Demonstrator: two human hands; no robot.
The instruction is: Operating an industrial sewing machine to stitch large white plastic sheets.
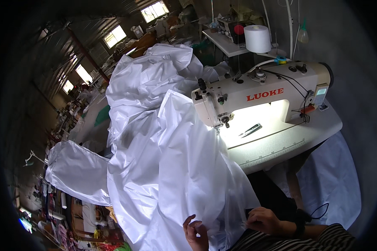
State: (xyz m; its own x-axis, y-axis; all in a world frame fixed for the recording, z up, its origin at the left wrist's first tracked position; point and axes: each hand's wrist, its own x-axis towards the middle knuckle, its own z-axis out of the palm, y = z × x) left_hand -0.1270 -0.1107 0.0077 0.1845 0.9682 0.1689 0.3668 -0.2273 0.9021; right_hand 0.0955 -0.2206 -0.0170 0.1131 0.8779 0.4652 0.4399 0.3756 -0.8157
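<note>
A large, crumpled sheet of glossy white fabric (184, 167) is heaped over the sewing table and falls toward my lap. My right hand (264, 220) is closed, its fingertips pinching the sheet's right edge near the bottom. Against the lower part of the fabric, my left hand (195, 233) has its fingers bent and apart, with nothing seen in them. The white sewing machine (259, 96) stands ahead to the right, its needle area next to the fabric's edge. Thread snips (250, 130) lie on the lit machine bed (276, 152).
A white thread cone (256, 39) stands behind the machine. Another table (228, 46) is at the back. More white fabric (331, 180) hangs at the right below the bed. Coloured bundles and clutter (83, 226) fill the lower left.
</note>
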